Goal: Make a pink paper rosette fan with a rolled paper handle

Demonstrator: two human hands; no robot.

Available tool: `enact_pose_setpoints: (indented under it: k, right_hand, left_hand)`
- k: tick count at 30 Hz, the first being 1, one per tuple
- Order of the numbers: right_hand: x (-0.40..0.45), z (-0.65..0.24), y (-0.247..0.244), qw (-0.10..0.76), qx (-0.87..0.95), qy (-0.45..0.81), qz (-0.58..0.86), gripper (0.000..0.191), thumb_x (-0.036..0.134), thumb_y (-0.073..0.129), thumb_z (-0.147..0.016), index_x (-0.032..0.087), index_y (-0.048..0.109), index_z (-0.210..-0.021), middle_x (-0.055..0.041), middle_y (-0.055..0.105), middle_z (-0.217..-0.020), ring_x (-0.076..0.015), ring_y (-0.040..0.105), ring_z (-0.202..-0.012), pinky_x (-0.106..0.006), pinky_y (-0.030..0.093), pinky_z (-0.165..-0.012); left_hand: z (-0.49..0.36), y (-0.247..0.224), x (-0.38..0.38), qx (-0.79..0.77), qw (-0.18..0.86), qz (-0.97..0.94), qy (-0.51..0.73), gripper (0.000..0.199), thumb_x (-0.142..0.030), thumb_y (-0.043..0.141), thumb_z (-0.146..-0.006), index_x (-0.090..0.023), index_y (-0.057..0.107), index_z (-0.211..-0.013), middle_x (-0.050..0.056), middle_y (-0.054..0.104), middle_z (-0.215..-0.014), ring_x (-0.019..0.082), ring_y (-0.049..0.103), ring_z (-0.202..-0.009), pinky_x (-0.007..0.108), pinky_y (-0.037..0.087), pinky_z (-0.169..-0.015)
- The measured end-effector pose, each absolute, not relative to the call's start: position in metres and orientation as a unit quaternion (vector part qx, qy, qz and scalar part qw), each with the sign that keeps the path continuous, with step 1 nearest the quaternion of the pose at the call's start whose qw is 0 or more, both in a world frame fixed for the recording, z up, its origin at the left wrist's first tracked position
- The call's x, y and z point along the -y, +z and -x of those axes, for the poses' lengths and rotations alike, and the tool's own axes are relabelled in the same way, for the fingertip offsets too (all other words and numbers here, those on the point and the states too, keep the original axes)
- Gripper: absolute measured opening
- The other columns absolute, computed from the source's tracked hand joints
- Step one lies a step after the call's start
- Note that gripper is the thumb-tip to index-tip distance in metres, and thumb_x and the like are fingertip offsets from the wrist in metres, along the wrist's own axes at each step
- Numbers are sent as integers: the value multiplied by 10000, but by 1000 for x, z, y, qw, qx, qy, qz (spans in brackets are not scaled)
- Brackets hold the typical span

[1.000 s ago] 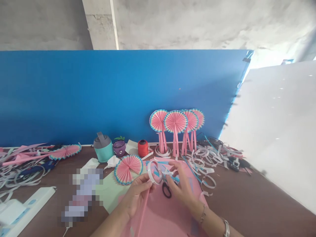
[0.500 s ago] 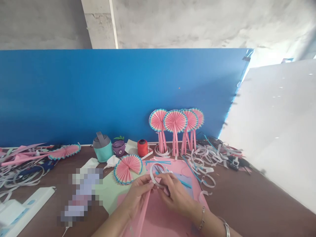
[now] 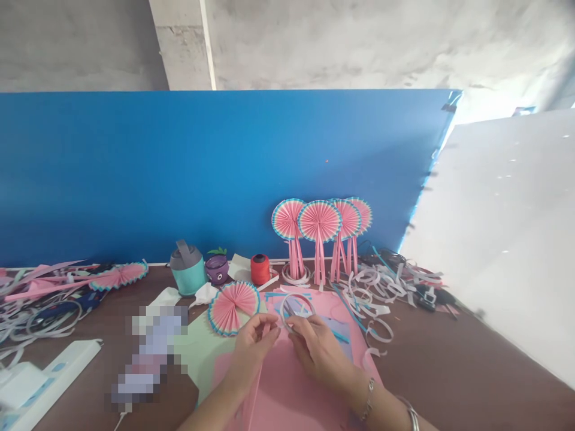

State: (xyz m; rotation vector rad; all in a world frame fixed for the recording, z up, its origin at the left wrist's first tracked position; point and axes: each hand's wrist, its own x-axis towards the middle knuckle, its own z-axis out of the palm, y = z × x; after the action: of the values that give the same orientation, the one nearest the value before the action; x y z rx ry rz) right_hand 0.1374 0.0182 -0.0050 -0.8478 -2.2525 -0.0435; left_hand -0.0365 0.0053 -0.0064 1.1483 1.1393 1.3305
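Note:
My left hand point(image 3: 251, 347) is closed, thumb against fingers, on a folded pink paper strip point(image 3: 254, 392) that runs down toward me. Just right of it, my right hand point(image 3: 321, 353) is closed on a thin roll of whitish tape point(image 3: 309, 299), which stands up beyond the fingers. Grey scissor blades point(image 3: 290, 307) show through the ring; their handles are hidden by the hand. A small gap lies between the two hands. Under them are pink paper sheets point(image 3: 305, 401). A partly opened pleated pink paper fan point(image 3: 233, 308) with a blue edge lies beyond my left hand.
Several round pink fans point(image 3: 318, 221) stand against the blue partition point(image 3: 202, 167). A teal cup point(image 3: 188, 275), a purple pot point(image 3: 217, 269) and red thread point(image 3: 259, 269) line the back. Curled white strips point(image 3: 372, 284) pile up right; a power strip point(image 3: 58, 383) lies left.
My hands have drawn slightly apart. The tape roll has moved away from my left fingers, to the right and farther back, with my right hand. The pink strip stays in my left hand.

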Motion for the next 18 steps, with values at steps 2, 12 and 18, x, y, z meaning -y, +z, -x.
enact_pose_setpoints:
  k: [2, 12, 18]
  right_hand:
    - [-17, -137, -5, 350, 871, 0, 344, 262, 95, 337, -911, 179, 496, -1102, -66, 701, -797, -181, 607, -628, -302, 438, -651]
    - [-20, -137, -5, 350, 824, 159, 416, 169, 207, 393, -907, 214, 561, -910, -19, 640, -682, -169, 576, -641, -269, 415, -637]
    - [-23, -137, -2, 400, 712, 409, 407, 209, 380, 447, -911, 210, 494, -798, 30, 547, -615, -106, 463, -501, -223, 365, -503]
  left_hand:
    - [36, -7, -3, -465, 458, -529, 543, 196, -363, 670, -747, -175, 668, -803, 10, 584, -742, 152, 538, -719, 268, 433, -692]
    - [35, -1, 4, -463, 391, -597, 527, 201, -359, 612, -807, -174, 669, -753, 20, 564, -715, 160, 531, -699, 265, 433, -679]
    - [37, 4, 5, -438, 447, -563, 540, 300, -419, 573, -834, -190, 725, -952, 78, 680, -932, 219, 610, -919, 322, 462, -856]
